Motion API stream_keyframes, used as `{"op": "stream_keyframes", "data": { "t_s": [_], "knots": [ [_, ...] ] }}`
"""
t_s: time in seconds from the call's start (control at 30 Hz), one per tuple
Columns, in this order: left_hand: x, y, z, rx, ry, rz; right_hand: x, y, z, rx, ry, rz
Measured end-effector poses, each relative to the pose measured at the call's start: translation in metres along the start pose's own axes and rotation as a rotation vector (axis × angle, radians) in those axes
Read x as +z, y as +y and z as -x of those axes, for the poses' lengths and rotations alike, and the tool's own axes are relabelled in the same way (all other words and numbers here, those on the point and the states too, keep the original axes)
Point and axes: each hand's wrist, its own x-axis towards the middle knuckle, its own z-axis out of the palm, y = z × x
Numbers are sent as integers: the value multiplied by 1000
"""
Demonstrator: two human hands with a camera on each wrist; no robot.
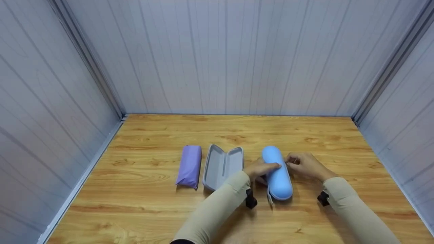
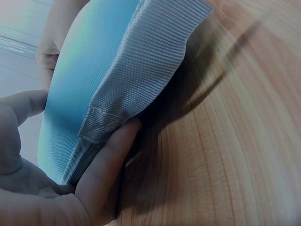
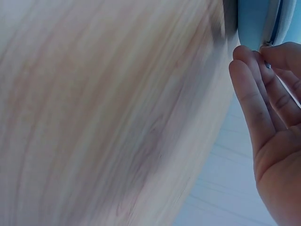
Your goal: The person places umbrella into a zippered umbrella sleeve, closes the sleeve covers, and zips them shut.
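Observation:
A light-blue zip case [image 1: 278,179], long with rounded ends, lies on the wooden table. My left hand [image 1: 260,168] grips it from the left, thumb on top and fingers at its lower side. A pale woven fabric strip [image 2: 146,56] runs along the case's seam in the left wrist view. On the case's right side my right hand [image 1: 307,166] pinches the small zipper pull [image 3: 267,65] between thumb and index finger, mostly hidden by the fingertips. The other fingers of that hand extend in the right wrist view. The zipper [image 3: 273,23] runs upward from the pinch.
Left of the blue case, an opened grey hard case [image 1: 214,169] lies with its halves spread, partly behind my left sleeve. Farther left is a purple wrapped packet [image 1: 190,166]. Pale panel walls [image 1: 217,57] enclose the table [image 1: 135,203] at the back and both sides.

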Motion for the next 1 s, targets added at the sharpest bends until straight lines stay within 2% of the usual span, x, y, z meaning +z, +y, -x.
{"op": "stream_keyframes", "data": {
  "t_s": [0.43, 0.63, 1.0],
  "knots": [
    [-3, -2, 1, 49, -43, 4, 2, 1, 3, 19, -8, -7],
    [-4, -2, 1, 69, -67, 20, 2, 1, 7, -7, 3, 17],
    [-2, -1, 1, 60, -62, 26, 2, -2, 14, -9, -10, -31]
  ]
}}
